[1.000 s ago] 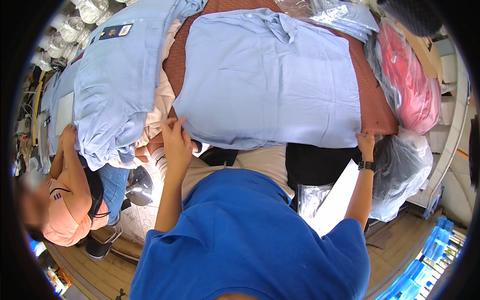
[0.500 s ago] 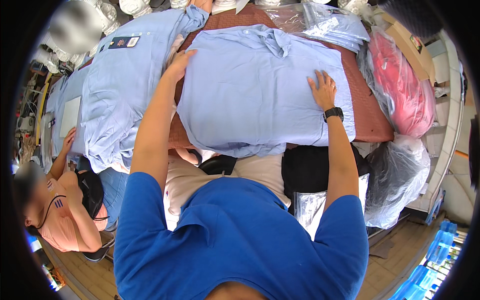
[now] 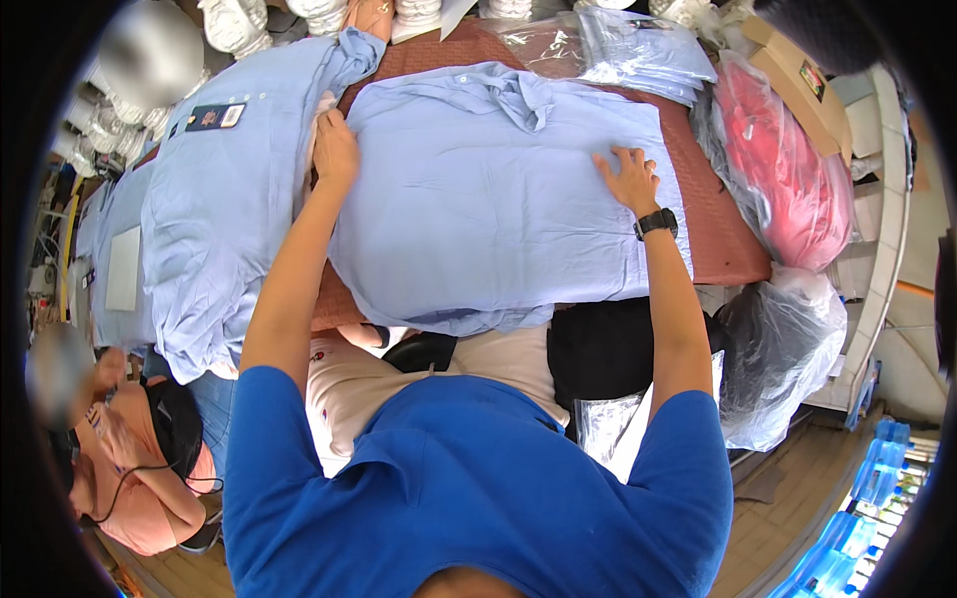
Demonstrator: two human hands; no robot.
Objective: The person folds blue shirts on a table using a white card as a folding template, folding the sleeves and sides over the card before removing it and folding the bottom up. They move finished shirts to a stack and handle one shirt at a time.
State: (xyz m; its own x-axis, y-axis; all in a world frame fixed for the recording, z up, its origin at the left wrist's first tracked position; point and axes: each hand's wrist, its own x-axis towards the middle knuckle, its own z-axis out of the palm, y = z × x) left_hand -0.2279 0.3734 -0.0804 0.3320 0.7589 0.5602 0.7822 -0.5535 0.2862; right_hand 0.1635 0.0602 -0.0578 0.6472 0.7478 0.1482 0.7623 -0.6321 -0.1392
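Note:
A light blue shirt [image 3: 478,209] lies spread on the brown quilted cover in front of me, its collar at the far side. My right hand [image 3: 632,179], with a black watch [image 3: 656,223] on the wrist, rests on the shirt's right part, fingers apart. At the far left edge of that shirt is my left hand [image 3: 336,149], its fingers curled in beside a strip of pale cloth [image 3: 326,103]. What those fingers hold, if anything, is hidden. Left of this hand lies a pile of light blue shirts [image 3: 224,189], with a dark tag [image 3: 214,117] on top.
Clear bags of folded blue shirts [image 3: 648,60] lie at the far right of the brown cover [image 3: 733,234]. Beyond its right edge are a bagged red bundle [image 3: 788,159], a cardboard box [image 3: 802,85] and a grey plastic bag [image 3: 778,359]. Someone in peach [image 3: 140,468] sits at left.
My left hand has drawn back from the shirt's far left corner toward the pile, its fingers curling. My right hand stays on the shirt. The seated person's hand has left the pile.

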